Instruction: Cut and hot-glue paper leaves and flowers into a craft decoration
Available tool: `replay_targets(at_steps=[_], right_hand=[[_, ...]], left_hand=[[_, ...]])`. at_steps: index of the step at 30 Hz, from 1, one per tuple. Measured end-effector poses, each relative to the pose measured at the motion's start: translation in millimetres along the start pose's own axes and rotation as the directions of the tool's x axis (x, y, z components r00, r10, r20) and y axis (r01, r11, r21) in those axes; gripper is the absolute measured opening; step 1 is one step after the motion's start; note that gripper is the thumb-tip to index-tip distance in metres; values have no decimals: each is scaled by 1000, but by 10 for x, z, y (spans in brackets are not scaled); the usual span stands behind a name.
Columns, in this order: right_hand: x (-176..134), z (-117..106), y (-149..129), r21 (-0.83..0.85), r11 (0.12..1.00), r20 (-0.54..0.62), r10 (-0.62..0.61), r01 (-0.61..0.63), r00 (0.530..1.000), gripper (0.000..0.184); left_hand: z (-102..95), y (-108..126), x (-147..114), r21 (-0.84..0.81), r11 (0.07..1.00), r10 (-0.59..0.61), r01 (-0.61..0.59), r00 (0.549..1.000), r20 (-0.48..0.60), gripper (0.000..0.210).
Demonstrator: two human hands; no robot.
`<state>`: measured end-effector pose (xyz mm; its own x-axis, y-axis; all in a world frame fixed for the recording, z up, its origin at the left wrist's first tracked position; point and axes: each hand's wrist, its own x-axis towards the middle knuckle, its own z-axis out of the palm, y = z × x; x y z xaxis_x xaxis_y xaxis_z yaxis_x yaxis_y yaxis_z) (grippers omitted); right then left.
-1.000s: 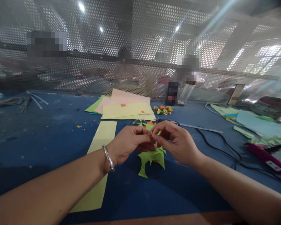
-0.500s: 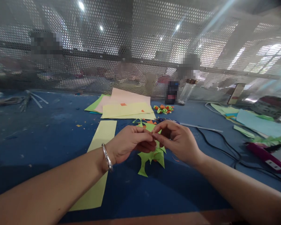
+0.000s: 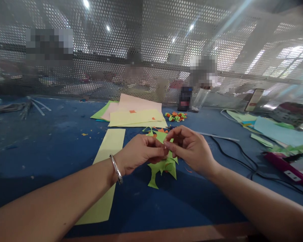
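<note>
My left hand [image 3: 143, 151] and my right hand [image 3: 189, 146] meet fingertip to fingertip over the middle of the table. Both are closed in a pinch, and whatever sits between the fingers is too small and hidden to name. Under them lie green paper scraps [image 3: 154, 176] with curved cut-outs, along with a few orange paper bits [image 3: 164, 130]. A long pale yellow paper strip [image 3: 112, 143] passes beneath my left forearm, which wears a silver bangle.
Behind the hands lie stacked pink and yellow sheets [image 3: 136, 119] and a small pile of orange and green folded paper pieces [image 3: 176, 116]. Black cables [image 3: 232, 158] run to a purple power strip [image 3: 285, 168] at right. A perforated metal screen [image 3: 156, 43] closes off the back.
Both hands stay nearly in place, the fingers shifting slightly at the pinch. My right hand's fingertips have risen a little. The papers lie as before, apart from a slight view shift.
</note>
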<state>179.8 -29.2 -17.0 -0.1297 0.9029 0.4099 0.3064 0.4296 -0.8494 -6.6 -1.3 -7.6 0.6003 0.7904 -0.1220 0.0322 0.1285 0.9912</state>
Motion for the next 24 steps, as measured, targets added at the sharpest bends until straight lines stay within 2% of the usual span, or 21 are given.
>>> replay_targets(at_steps=[16,24], right_hand=[[32,4,16,112,992,40,62,-66,997,29],[33,-24,18,129,986,30,103,-106,994,34]], left_hand=[[14,-12,7,104,990,95,-91,995,-34,10],[-5,7,1,215,970,126,-116,992,-30,14]])
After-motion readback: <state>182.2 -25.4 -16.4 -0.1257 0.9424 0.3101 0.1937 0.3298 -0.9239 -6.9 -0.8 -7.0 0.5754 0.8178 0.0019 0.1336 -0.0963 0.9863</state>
